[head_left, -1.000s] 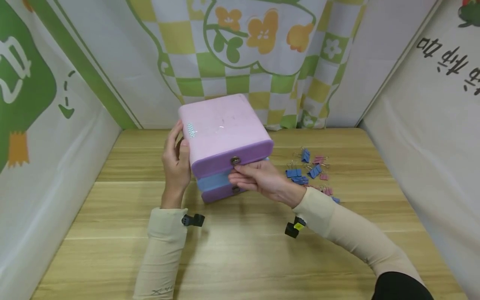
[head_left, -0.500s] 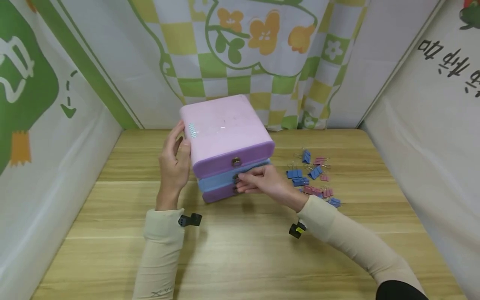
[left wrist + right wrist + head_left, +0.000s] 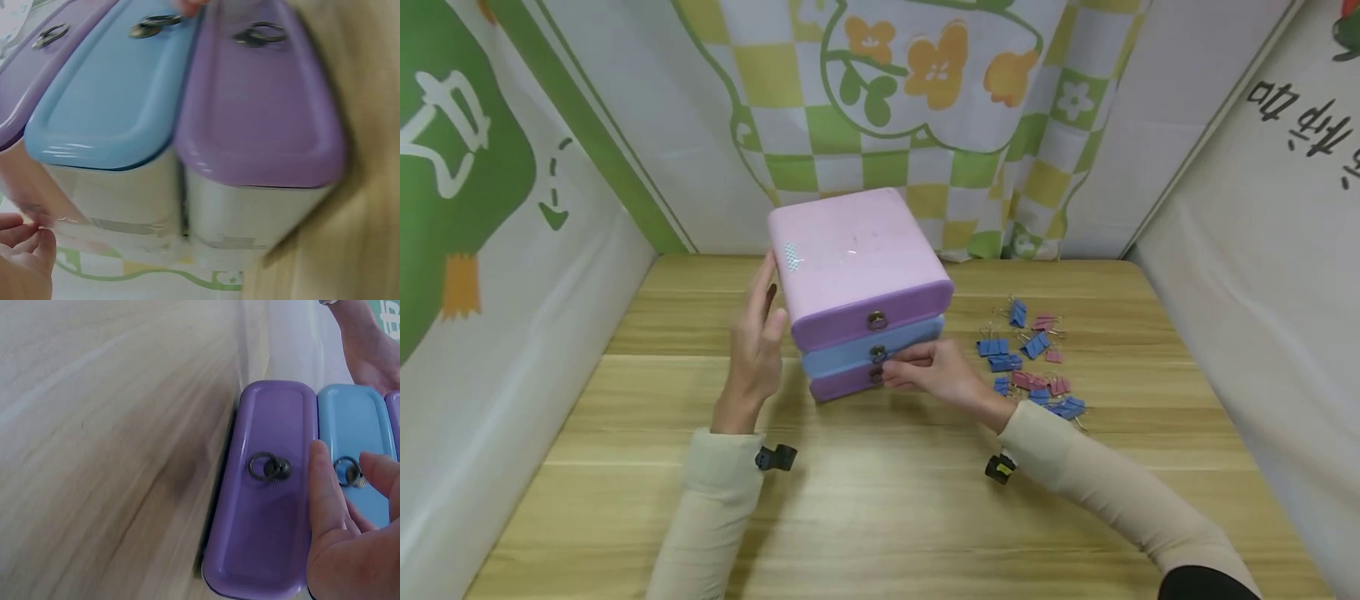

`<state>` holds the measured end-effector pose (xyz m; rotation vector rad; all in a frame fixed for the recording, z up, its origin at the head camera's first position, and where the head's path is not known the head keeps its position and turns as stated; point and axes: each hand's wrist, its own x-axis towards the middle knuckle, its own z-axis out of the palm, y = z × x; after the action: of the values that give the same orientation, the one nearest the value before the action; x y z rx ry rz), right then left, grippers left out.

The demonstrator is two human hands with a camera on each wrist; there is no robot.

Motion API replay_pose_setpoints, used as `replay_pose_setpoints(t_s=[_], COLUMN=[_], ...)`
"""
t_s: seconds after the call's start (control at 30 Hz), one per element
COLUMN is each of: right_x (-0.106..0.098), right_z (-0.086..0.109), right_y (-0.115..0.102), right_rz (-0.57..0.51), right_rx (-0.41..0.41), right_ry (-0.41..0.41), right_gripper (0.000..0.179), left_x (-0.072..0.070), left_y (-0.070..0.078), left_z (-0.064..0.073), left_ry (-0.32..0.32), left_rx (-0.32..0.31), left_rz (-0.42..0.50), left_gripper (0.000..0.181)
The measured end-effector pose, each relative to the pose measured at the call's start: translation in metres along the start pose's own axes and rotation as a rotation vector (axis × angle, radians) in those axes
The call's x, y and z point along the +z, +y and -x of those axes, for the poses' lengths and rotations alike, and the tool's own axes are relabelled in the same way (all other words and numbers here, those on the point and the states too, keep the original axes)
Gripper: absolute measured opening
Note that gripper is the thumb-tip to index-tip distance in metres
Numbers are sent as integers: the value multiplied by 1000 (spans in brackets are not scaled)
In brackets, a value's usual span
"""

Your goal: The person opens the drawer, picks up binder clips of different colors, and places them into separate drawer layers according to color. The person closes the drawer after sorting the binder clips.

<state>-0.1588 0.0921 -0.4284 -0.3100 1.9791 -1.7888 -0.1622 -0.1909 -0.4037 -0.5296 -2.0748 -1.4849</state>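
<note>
A small chest of three stacked drawers [image 3: 861, 250] stands on the table, with a pink top and a ring pull on each front. The top front is purple, the middle drawer front [image 3: 353, 415] light blue, and the bottom drawer front [image 3: 269, 531] purple. My left hand [image 3: 756, 350] rests its extended fingers along the chest's left side. Before the lower drawers is my right hand [image 3: 943, 375]; in the right wrist view its thumb and finger stand apart on either side of the blue drawer's ring pull [image 3: 347, 470]. The bottom ring pull [image 3: 269, 467] hangs beside that finger.
Blue binder clips [image 3: 1003, 362] and pink binder clips [image 3: 1028, 381] lie scattered on the wooden table [image 3: 880, 500], right of the chest. A checked curtain [image 3: 820, 133] hangs behind, and printed white panels [image 3: 1247, 275] stand at both sides.
My right hand has moved down from the top drawer's pull to the lower drawers. The fingers of my left hand have straightened and loosened along the side.
</note>
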Motion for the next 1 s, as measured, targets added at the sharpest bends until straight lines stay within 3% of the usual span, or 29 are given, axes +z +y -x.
replay_pose_setpoints(t_s=[0.13, 0.27, 0.47, 0.73, 1.0], right_x=[6, 12, 17, 15, 18], right_z=[-3, -6, -10, -18, -19], right_y=[4, 5, 5, 10, 11], right_rz=[7, 22, 24, 14, -9], right_rx=[-25, -74, -102, -145, -179], right_ry=[25, 56, 76, 16, -24], right_gripper=[30, 26, 25, 22, 27], left_x=[5, 10, 13, 18, 20], left_y=[-2, -4, -1, 25, 4], left_z=[9, 12, 14, 13, 15], left_ry=[-67, -77, -45, -27, 3], left_rx=[-12, -31, -44, -75, -28], left_rz=[8, -11, -15, -16, 11], left_gripper=[93, 104, 101, 98, 97])
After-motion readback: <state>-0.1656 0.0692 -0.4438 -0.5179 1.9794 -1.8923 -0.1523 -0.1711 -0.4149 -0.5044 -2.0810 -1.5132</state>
